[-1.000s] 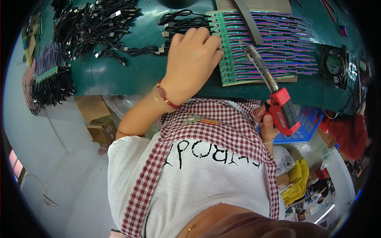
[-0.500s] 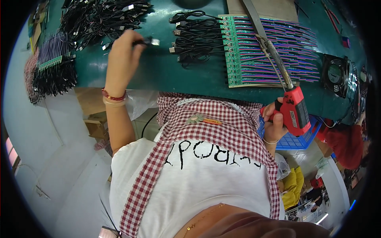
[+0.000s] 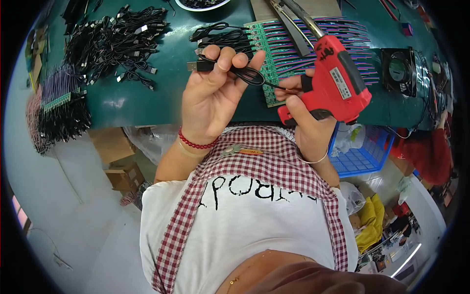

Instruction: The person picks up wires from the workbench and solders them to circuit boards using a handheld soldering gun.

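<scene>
My left hand (image 3: 211,100) is closed on a black USB cable (image 3: 250,76), its metal plug sticking out to the left of the fingers. The coiled cable runs right to my right hand (image 3: 313,126), where thumb and fingertips pinch its end. That same right hand grips a red soldering gun (image 3: 339,81), whose metal barrel points up and away over the bench. Behind both hands lies a panel of green circuit boards (image 3: 260,40). Black USB cables (image 3: 223,35) extend from its left side, and colored wires (image 3: 338,36) from its right.
A heap of black USB cables (image 3: 115,46) covers the bench's far left. Finished-looking bundles (image 3: 61,105) hang at the left edge. A white bowl (image 3: 203,7) stands at the back, a black fan (image 3: 399,72) at right. Below the bench sits a blue crate (image 3: 360,159).
My left hand has come right and nearer from beside the heap, carrying the cable. My right hand has moved up and left with the soldering gun and now pinches the cable's end.
</scene>
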Motion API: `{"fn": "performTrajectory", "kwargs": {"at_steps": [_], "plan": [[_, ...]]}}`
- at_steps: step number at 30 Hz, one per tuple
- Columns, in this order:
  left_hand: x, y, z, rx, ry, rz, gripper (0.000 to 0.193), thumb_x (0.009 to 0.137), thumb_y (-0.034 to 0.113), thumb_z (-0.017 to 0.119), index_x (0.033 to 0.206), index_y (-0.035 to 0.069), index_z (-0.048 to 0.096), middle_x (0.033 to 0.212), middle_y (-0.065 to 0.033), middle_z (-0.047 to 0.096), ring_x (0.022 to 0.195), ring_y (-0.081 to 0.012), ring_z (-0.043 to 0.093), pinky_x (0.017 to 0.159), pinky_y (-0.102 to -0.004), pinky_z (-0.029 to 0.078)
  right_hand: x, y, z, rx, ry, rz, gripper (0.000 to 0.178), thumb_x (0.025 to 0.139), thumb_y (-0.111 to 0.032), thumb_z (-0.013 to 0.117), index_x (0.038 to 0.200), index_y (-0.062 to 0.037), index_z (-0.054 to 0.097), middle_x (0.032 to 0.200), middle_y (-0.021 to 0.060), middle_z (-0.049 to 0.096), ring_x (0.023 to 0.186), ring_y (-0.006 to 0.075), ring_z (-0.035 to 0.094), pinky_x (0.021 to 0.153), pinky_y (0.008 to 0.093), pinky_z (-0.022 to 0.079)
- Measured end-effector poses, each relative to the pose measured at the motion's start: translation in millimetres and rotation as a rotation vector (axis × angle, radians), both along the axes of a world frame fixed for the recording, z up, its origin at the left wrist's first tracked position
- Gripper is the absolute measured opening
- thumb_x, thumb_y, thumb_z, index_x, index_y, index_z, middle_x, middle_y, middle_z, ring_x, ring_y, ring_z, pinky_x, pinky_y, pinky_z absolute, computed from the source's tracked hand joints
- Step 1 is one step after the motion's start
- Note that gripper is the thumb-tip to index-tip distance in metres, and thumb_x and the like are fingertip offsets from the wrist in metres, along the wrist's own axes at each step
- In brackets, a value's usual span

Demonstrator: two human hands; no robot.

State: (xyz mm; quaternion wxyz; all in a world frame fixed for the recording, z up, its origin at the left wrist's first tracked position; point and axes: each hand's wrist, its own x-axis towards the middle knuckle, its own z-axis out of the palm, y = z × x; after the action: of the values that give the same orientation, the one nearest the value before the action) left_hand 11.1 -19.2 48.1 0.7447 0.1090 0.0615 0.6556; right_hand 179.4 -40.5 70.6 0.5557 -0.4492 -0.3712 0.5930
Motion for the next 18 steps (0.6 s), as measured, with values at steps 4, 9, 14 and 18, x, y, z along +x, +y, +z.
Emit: {"fn": "performTrajectory", "kwargs": {"at_steps": [4, 9, 14, 18], "plan": [[1.9, -8.2, 8.6, -0.091, 0.239, 0.084, 0.022, 0.087, 0.000, 0.054, 0.105, 0.007, 0.044, 0.102, -0.0074, 0.052, 0.104, -0.0222, 0.051, 0.106, -0.0436, 0.034, 4.8, 1.1, -3.5, 0.002, -0.111, 0.011, 0.044, 0.080, 0.004, 0.062, 0.120, 0.0012, 0.042, 0.089, 0.0114, 0.060, 0.075, 0.0158, 0.061, 0.069, 0.0276, 0.052], [-14.4, -6.4, 13.1, 0.578, 1.746, 0.785, 0.020, 0.079, 0.006, 0.063, 0.096, 0.005, 0.052, 0.099, -0.0100, 0.060, 0.093, -0.0224, 0.058, 0.099, -0.0378, 0.036, 6.7, 3.9, -2.0, 0.046, -0.290, 0.070, 0.043, 0.080, 0.005, 0.062, 0.119, 0.0023, 0.044, 0.082, 0.0094, 0.060, 0.070, 0.0139, 0.059, 0.065, 0.0256, 0.049], [11.8, -17.5, 13.4, 0.396, 1.663, 0.133, 0.009, 0.078, 0.004, 0.063, 0.081, 0.003, 0.054, 0.076, -0.0077, 0.059, 0.068, -0.0171, 0.058, 0.074, -0.0309, 0.046, 3.6, 5.2, 4.1, -0.031, -0.245, 0.068, 0.008, 0.084, -0.004, 0.063, 0.090, 0.0014, 0.060, 0.079, 0.0039, 0.061, 0.074, 0.0106, 0.059, 0.067, 0.0248, 0.048], [16.7, -18.8, 15.2, 0.075, 1.445, -0.032, 0.005, 0.083, 0.003, 0.056, 0.082, 0.000, 0.051, 0.069, -0.0037, 0.056, 0.053, -0.0078, 0.051, 0.046, -0.0215, 0.039, 12.3, 14.0, 2.1, 0.039, -0.149, 0.029, 0.017, 0.082, 0.001, 0.061, 0.098, 0.0035, 0.057, 0.085, 0.0068, 0.061, 0.077, 0.0134, 0.060, 0.070, 0.0258, 0.049]]}}
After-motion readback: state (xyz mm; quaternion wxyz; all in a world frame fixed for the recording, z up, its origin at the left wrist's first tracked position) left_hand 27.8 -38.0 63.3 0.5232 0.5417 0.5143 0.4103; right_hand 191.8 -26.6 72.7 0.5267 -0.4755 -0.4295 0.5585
